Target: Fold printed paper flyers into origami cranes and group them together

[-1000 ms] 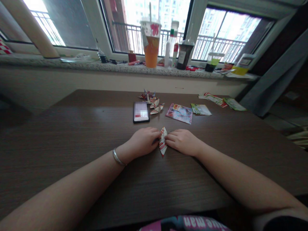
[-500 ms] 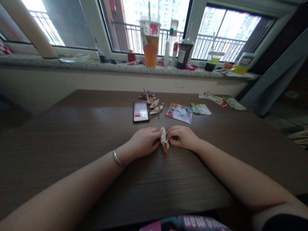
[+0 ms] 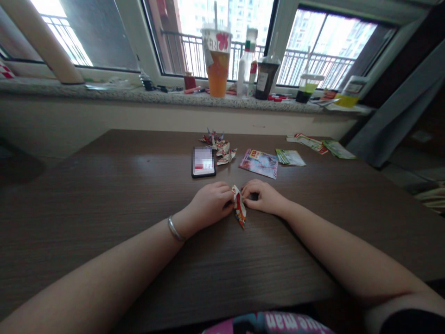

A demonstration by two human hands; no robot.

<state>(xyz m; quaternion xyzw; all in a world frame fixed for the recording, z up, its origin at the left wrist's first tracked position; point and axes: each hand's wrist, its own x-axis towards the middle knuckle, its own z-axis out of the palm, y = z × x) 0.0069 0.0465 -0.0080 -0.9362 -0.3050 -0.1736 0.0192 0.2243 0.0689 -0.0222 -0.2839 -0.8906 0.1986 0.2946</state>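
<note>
Between my two hands, just above the brown table (image 3: pixel 139 204), is a narrow piece of folded printed paper (image 3: pixel 239 208) in white, red and orange, pointed at both ends. My left hand (image 3: pixel 213 203), with a silver bangle at the wrist, grips its left side with curled fingers. On the other side my right hand (image 3: pixel 262 196) pinches the paper's right edge between thumb and fingers. The fingertips of both hands are partly hidden. Beyond them lie several folded paper pieces (image 3: pixel 225 157) in similar printed colours.
A phone (image 3: pixel 203 162) lies left of the folded pieces. To the right are a colourful printed packet (image 3: pixel 259 163), a stack of greenish papers (image 3: pixel 291 157) and more paper strips (image 3: pixel 309 143). Drink cups (image 3: pixel 218 69) and bottles (image 3: pixel 247 65) stand on the windowsill (image 3: pixel 114 94).
The folded paper has turned a little, its near tip shifting right and toward me, and more red shows on it. My left hand has moved slightly right.
</note>
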